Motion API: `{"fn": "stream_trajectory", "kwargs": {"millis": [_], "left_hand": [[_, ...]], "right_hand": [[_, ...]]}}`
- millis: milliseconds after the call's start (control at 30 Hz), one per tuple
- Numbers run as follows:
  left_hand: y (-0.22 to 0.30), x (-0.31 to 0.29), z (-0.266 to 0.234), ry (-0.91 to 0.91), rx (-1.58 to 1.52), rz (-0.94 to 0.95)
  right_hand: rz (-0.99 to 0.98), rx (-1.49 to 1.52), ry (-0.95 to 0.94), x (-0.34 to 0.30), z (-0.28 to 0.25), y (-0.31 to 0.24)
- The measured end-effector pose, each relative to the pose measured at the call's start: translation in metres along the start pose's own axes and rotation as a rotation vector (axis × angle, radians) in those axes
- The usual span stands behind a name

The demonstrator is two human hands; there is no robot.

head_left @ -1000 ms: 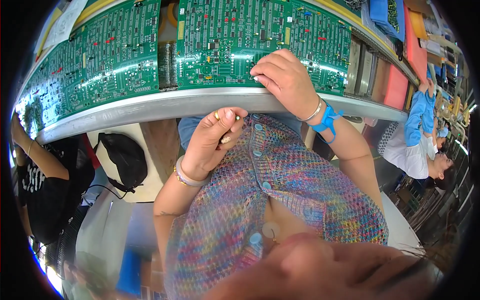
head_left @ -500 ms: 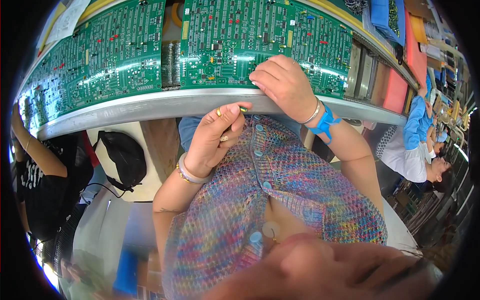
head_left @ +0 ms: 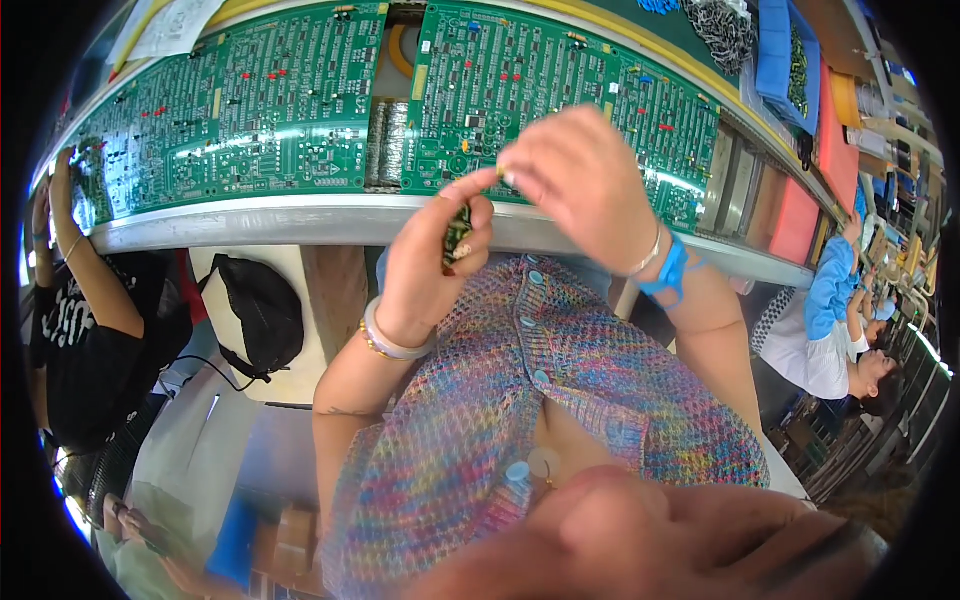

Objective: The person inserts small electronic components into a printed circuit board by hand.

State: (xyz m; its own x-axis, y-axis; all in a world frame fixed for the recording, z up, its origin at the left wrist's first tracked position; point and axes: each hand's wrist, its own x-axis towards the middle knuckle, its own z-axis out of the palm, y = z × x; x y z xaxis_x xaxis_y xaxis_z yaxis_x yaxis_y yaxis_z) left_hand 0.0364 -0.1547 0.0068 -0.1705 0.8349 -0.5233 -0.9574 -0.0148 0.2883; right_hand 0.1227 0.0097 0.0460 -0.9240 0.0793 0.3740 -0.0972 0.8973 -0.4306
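Left hand (head_left: 425,265) and right hand (head_left: 588,185) meet at the tips

The right board (head_left: 560,70) and left board (head_left: 240,120) are flat, green and shiny, with bumpy rows of tiny black, red and yellow bits. A smooth silver metal rail (head_left: 270,222) runs along their near edge. The left hand has its thumb and first finger nearly together, pointing up at the other hand. Its other fingers curl around a bunch of small green parts (head_left: 457,236), thin and dark with yellowish bits. The right hand is bent, thumb and first finger close together. A tiny yellowish piece (head_left: 501,172) shows where the two hands meet, in front of the right board's near edge. It is too blurry to tell which hand has hold of it.

Half a second ago the hands were apart, the right one over the board and the left one lower down. Now they touch or almost touch, and more of the bunch shows. Both boards sit farther right in the view.

The right hand hides part of the right board. A knobbly dark pile (head_left: 722,38) lies beyond it, near a blue bin (head_left: 788,65) full of little parts. A soft black bag (head_left: 258,315) lies below the left board.
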Motion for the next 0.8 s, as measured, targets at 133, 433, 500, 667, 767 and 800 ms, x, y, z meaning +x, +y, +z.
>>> {"fn": "stream_trajectory", "kwargs": {"millis": [133,433,500,667,767,800], "left_hand": [[0.025,0.001,-0.007,-0.064,0.012,0.078],[0.046,0.012,-0.003,-0.016,0.582,0.178],[0.047,0.013,-0.001,0.034,0.597,0.176],[0.052,0.020,-0.002,0.000,0.850,0.170],[0.055,0.023,-0.001,-0.038,0.976,0.191],[0.055,0.023,-0.003,-0.032,0.976,0.193]], "right_hand": [[0.061,-0.074,0.061,0.038,0.008,0.058],[0.140,-0.105,-0.099,0.090,0.017,0.087],[0.123,-0.095,-0.103,0.090,0.017,0.088],[0.071,-0.106,-0.108,0.091,0.014,0.089],[0.052,-0.114,-0.131,0.093,0.015,0.088],[0.069,-0.112,-0.133,0.093,0.017,0.087]]}}
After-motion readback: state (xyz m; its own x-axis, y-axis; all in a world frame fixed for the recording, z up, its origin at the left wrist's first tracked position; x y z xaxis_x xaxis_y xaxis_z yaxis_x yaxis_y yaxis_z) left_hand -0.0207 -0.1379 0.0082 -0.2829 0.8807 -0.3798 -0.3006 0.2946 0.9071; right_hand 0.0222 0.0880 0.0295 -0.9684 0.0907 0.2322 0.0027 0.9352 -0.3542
